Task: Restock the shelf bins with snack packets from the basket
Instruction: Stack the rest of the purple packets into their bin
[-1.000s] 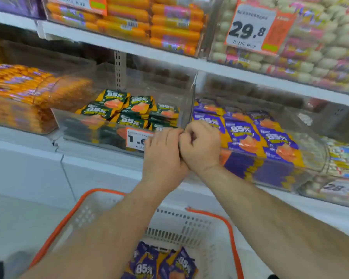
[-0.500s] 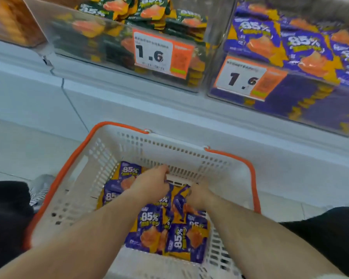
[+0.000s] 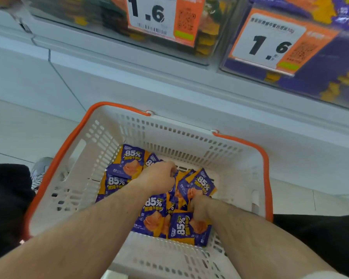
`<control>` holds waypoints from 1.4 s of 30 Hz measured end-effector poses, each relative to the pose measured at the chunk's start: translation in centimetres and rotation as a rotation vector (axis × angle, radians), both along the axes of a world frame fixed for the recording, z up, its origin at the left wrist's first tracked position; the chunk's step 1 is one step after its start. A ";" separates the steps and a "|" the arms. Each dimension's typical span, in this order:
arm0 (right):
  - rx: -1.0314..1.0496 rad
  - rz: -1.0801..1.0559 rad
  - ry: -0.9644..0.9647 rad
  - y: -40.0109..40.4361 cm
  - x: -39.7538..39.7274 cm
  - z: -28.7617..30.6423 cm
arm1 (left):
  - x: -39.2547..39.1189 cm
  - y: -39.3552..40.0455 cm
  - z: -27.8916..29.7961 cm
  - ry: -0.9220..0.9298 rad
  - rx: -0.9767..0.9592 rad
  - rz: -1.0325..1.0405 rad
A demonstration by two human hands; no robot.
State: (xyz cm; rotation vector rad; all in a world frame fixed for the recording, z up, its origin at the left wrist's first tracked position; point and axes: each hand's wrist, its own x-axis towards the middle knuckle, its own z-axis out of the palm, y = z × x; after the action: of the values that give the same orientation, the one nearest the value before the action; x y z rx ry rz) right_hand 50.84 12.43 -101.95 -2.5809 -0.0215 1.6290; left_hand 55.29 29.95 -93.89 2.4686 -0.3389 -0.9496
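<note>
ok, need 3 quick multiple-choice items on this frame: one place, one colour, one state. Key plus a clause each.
1. Where are both hands?
A. on the shelf bins
B. inside the basket
C. on the floor

2. What colour is the basket's rim?
A. orange
B. green
C. black

3. What is the right hand doing?
A. resting flat on the rim
B. holding a price tag
C. curled among the packets

Key: 1 B, the left hand and the right hand both sit low among the purple packets in the basket. 2 A, an orange band runs along its top edge. 3 C, its fingers curl into the pile; whether it has a packet gripped is hard to tell.
</note>
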 end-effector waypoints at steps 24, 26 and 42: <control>0.779 -0.636 -0.899 -1.4 2.9 31.2 | 3.4 3.0 20.2 0.063 -0.688 0.401; 0.889 -0.690 -0.996 -1.6 2.2 33.4 | 3.6 2.2 22.8 -0.006 -0.839 0.444; 1.179 -1.159 -1.199 -8.4 4.7 41.6 | 10.2 -7.9 31.2 -1.032 -0.573 0.275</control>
State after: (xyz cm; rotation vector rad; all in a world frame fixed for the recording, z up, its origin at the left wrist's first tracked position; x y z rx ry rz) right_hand 55.52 4.03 -60.35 -1.5403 0.2685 -0.3783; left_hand 65.50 22.03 -62.73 2.1553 -0.4824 0.5405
